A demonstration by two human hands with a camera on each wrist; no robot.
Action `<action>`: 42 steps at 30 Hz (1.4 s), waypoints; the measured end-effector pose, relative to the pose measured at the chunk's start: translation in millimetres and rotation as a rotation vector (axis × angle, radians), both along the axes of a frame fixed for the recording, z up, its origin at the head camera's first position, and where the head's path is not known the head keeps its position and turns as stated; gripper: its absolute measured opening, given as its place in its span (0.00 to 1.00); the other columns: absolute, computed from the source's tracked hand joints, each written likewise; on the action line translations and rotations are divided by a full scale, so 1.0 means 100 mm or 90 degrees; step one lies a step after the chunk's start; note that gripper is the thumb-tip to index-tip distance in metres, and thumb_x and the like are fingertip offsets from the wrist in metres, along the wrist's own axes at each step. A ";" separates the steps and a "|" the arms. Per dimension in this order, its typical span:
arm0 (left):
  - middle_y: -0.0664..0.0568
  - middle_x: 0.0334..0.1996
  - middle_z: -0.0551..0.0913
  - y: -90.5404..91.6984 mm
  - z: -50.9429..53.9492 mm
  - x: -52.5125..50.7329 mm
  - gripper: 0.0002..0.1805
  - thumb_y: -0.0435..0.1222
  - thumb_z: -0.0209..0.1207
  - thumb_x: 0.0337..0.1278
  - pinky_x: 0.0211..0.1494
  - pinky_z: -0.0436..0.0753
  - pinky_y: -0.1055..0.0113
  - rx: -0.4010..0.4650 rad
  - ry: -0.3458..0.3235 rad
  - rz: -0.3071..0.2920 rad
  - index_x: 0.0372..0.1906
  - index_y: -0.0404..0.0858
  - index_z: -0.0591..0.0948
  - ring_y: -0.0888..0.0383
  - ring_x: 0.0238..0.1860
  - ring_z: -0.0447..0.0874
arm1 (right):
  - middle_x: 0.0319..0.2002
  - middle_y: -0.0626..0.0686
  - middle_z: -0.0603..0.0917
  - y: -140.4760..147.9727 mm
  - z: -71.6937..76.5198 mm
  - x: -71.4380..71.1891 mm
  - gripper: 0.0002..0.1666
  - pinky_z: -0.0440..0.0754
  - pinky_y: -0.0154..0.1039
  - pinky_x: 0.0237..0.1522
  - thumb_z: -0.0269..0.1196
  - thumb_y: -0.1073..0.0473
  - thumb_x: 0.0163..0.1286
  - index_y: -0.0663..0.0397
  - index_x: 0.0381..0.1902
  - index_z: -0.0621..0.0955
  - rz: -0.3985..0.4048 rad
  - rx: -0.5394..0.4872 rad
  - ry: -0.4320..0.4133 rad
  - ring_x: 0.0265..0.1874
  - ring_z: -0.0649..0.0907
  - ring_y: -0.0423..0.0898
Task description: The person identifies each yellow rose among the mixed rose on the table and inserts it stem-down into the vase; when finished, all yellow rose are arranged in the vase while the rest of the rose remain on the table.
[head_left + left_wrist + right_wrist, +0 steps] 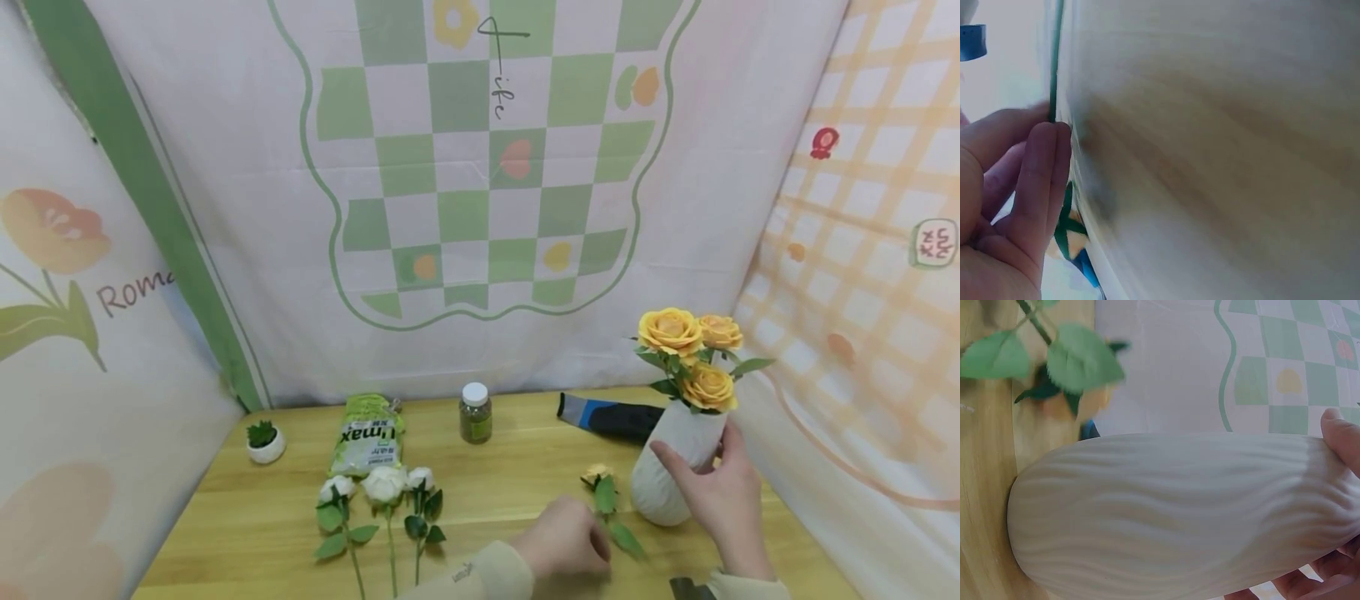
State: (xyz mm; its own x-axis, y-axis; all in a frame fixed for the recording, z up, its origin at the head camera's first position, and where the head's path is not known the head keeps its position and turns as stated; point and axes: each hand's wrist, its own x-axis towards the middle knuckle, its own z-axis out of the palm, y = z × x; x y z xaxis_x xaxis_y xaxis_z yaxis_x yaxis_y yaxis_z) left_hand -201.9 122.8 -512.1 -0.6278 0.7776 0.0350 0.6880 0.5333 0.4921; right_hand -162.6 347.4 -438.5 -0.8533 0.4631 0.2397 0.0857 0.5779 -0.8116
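Note:
My right hand (731, 500) grips the white ribbed vase (667, 479), its fingers curled round the upper part; in the right wrist view the vase (1166, 519) has its base at the tabletop. Three yellow roses (678, 333) with green leaves stand in its mouth. To the left of the vase, my left hand (566, 537) is low over the table by a single yellow rose (597, 475) that has leaves on its stem. Close up in the left wrist view, thumb and fingertips pinch a thin green stem (1055, 62). The stem's lower end is hidden in the head view.
Three white roses (386, 485) lie left of my left hand. Behind them are a green-and-white packet (367, 442) and a white-lidded jar (476, 421). A small potted succulent (265, 443) stands far left. A black-and-blue object (611, 417) lies behind the vase. Printed cloth walls (525, 350) enclose the table.

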 end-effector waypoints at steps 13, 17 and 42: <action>0.74 0.23 0.85 -0.01 -0.02 -0.02 0.10 0.34 0.80 0.52 0.34 0.76 0.83 0.026 -0.092 0.054 0.39 0.52 0.96 0.77 0.26 0.77 | 0.71 0.75 0.72 0.00 0.00 0.01 0.66 0.78 0.72 0.58 0.76 0.33 0.67 0.56 0.86 0.55 0.001 0.003 -0.005 0.66 0.74 0.71; 0.73 0.22 0.84 -0.02 -0.02 -0.01 0.13 0.32 0.80 0.49 0.33 0.77 0.82 0.055 -0.127 0.077 0.39 0.52 0.96 0.76 0.26 0.77 | 0.72 0.75 0.71 0.00 0.00 0.01 0.67 0.78 0.73 0.60 0.76 0.32 0.66 0.55 0.87 0.55 -0.001 0.001 -0.008 0.68 0.74 0.71; 0.66 0.32 0.91 -0.18 0.12 -0.13 0.20 0.29 0.79 0.48 0.38 0.81 0.79 0.178 -0.179 0.148 0.47 0.49 0.95 0.76 0.32 0.80 | 0.69 0.73 0.74 0.02 -0.02 0.00 0.66 0.78 0.73 0.57 0.76 0.32 0.65 0.52 0.87 0.56 -0.007 0.006 -0.007 0.65 0.75 0.69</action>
